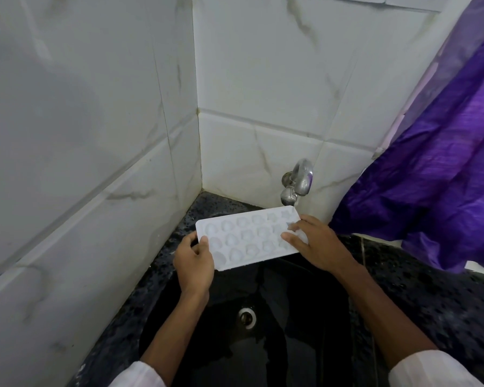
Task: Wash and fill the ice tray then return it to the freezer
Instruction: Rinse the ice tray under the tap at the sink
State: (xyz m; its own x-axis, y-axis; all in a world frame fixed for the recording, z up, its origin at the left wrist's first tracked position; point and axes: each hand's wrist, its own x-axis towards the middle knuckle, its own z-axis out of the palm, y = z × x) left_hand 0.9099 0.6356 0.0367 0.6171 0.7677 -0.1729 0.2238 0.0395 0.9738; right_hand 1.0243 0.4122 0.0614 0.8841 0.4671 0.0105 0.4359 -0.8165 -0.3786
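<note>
Left hand (193, 261): grips the ice tray (249, 238) by its short end, thumb on top.
Right hand (319, 244): fingers lie fairly straight on the other end, touching, not wrapping.
Tray: spans between our hands, above the sink (263, 353).
Risk: with only one real grip, we judge wet plastic could slip or tip.
Edges: the tap (298, 182) is just beyond our right hand and the curtain (430, 163) is near on its right.
Room: open below our hands.
</note>
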